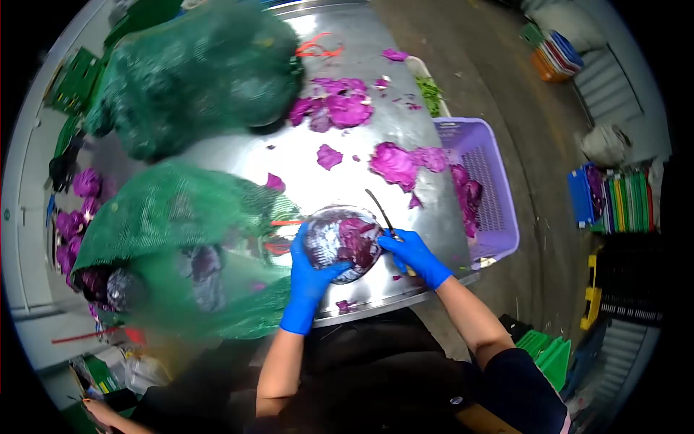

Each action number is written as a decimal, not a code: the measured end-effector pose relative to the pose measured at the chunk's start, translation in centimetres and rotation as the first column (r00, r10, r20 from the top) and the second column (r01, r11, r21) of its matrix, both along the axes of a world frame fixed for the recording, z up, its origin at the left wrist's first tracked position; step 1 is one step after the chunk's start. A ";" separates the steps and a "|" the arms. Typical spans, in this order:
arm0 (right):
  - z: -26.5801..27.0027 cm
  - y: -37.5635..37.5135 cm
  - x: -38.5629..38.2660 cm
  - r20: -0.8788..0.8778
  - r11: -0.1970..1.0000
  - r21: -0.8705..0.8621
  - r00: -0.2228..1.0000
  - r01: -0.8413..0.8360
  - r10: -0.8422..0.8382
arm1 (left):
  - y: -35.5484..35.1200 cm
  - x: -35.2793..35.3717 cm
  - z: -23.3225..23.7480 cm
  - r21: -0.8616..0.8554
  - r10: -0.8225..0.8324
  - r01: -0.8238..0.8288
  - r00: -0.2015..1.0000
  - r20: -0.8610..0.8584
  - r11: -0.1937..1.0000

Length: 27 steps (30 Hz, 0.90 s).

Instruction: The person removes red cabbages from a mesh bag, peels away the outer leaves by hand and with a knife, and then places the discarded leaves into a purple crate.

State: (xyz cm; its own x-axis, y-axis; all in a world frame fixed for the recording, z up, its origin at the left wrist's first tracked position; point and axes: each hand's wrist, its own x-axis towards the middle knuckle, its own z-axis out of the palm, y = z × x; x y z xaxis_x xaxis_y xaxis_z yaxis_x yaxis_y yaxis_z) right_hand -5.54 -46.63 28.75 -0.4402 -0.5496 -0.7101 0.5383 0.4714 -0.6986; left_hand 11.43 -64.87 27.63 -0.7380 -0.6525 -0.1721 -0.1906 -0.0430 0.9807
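Okay, my left hand (311, 276) cups the purple cabbage (343, 242) at the tabletop's (428, 235) near edge; my right hand (410, 253) grips a knife (379, 207), fingers at the cabbage's right side. I'd brace it firmly with the left, trim shallowly, and angle the blade away from those left fingers.

A pale corrugated wall (609, 85) borders the grey-brown floor (538, 155).
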 end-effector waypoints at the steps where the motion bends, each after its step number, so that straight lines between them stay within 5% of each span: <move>1: -0.6 0.4 -0.1 -0.014 0.998 -0.017 0.998 0.056 -0.056 | 0.5 -1.0 -0.1 0.042 0.013 -0.013 1.000 -0.019 0.999; 4: -2.3 1.8 0.1 -0.256 0.988 -0.047 0.954 0.147 -0.154 | 1.9 -3.1 -0.1 0.029 0.073 -0.072 0.997 -0.020 0.997; 7: -2.8 3.5 1.0 -0.806 0.984 -0.152 0.564 0.097 -0.180 | 3.2 -4.3 1.2 0.067 0.112 -0.109 0.993 -0.034 0.992; 8: -1.1 3.7 1.3 -0.782 0.995 -0.090 0.616 0.035 -0.093 | 3.4 -4.5 1.1 0.058 0.111 -0.109 0.993 -0.035 0.992; 9: 1.4 4.1 1.3 -0.594 0.997 0.045 0.800 -0.063 0.077 | 3.5 -4.5 1.1 0.049 0.111 -0.109 0.993 -0.036 0.993; 13: -1.5 4.2 3.2 -0.677 0.995 -0.045 0.735 -0.086 0.033 | 3.2 -4.5 0.6 -0.085 0.073 -0.072 0.997 0.012 0.994; 22: -0.6 1.9 2.6 -0.599 0.970 0.142 0.763 -0.198 0.243 | 1.8 -5.0 0.7 0.028 0.101 -0.100 0.995 -0.021 0.995; 27: -4.3 0.0 0.9 -0.539 0.926 0.261 0.754 -0.273 0.375 | 0.3 -5.8 -0.3 0.101 0.132 -0.132 0.991 0.005 0.986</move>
